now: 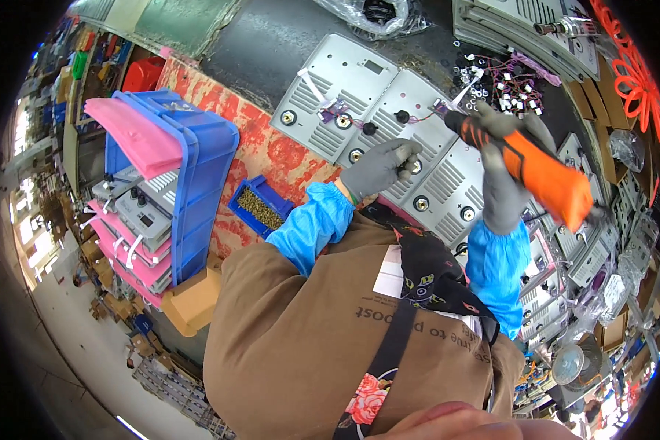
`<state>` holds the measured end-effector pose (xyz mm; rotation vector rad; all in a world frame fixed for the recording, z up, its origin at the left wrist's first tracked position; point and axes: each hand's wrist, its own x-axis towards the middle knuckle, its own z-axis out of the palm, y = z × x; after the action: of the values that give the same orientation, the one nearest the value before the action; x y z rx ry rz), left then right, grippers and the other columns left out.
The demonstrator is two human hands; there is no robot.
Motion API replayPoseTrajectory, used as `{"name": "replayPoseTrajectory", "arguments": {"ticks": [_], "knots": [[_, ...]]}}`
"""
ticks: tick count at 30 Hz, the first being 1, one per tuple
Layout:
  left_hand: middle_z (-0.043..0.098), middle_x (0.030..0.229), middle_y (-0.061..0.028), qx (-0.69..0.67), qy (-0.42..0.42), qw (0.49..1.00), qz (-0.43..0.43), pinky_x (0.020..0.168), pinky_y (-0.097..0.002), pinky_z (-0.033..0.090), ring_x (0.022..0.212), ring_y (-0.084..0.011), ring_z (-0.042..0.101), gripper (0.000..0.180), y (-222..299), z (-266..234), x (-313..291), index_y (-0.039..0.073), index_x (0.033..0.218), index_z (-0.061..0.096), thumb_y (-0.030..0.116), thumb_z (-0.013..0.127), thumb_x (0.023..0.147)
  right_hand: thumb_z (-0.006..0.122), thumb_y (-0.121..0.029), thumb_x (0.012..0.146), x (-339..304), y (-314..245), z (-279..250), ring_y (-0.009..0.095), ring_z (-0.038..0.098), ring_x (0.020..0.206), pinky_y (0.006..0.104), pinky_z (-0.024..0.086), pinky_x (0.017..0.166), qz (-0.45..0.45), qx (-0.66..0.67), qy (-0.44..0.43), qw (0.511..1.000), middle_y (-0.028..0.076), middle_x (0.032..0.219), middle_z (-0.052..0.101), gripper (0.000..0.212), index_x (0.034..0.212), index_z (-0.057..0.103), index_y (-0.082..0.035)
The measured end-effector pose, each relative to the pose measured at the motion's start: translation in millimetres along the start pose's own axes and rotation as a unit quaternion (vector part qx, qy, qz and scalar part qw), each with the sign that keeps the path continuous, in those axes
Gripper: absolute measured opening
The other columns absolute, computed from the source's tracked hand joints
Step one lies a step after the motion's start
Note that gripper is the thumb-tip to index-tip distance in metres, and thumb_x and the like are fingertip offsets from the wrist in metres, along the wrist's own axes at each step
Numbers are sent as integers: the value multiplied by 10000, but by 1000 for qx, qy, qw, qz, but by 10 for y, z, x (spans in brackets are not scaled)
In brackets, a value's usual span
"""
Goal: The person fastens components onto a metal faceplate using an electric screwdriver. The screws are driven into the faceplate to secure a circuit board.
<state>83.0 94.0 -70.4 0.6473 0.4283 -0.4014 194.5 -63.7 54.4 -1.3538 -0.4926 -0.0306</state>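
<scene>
Grey metal panels [345, 70] with slotted vents and round brass-coloured fittings lie side by side on the bench. My right hand [504, 194], in a grey glove, grips an orange and black power screwdriver [546, 172]. Its tip points at a small circuit board [441, 108] with thin wires on one panel; whether it touches a screw cannot be made out. Over the panels' near part hovers my gloved left hand [378, 169], fingers curled together; what they pinch, if anything, is too small to see. Another little wired board [334, 111] sits farther left.
A blue tray of small brass-coloured screws [260, 209] stands left of my left arm. Beyond it, a blue crate [216, 161] holds panels between pink foam sheets [136, 136]. Wired connectors [517, 92] are heaped at the far right, near stacked panels [484, 29] and a red coiled hose [631, 84].
</scene>
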Motion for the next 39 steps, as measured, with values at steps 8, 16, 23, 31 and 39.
{"name": "replayPoseTrajectory", "arguments": {"ticks": [8,16,23,31,39], "knots": [[506,842,-14,-72,25,997,20,622,-215,427,734,-105,490,395,-3,-174,-62,11,1152,519,306,593,901,752,-167,763,-457,-366,33,257,603,924,594,430,929,-14,113,-8,993,68,955,588,665,1324,395,-171],[517,842,5,-125,12,992,22,586,-182,428,721,-88,507,444,-29,-40,-169,38,1113,550,385,637,850,740,-135,774,-580,-426,133,258,599,939,582,415,952,-4,123,-20,992,64,951,586,658,1325,383,-181],[487,786,1,-174,6,985,-15,539,-154,387,671,-62,458,404,-72,-106,-166,43,1041,559,383,648,842,743,-156,747,-606,-438,230,257,587,905,590,421,946,-15,113,-17,993,55,901,561,647,1317,439,-138],[471,782,9,-123,-11,992,-11,524,-172,367,655,-66,435,458,23,-179,-268,24,1006,551,391,712,785,737,-122,774,-631,-505,248,259,599,912,572,415,957,2,137,-36,990,65,922,582,671,1342,385,-181],[514,757,-18,-130,49,990,-17,487,-180,392,591,-69,462,329,183,-62,-371,9,975,581,312,648,866,761,-176,762,-624,-499,373,232,588,841,547,441,935,-6,111,-28,993,45,851,562,673,1328,397,-203]]}}
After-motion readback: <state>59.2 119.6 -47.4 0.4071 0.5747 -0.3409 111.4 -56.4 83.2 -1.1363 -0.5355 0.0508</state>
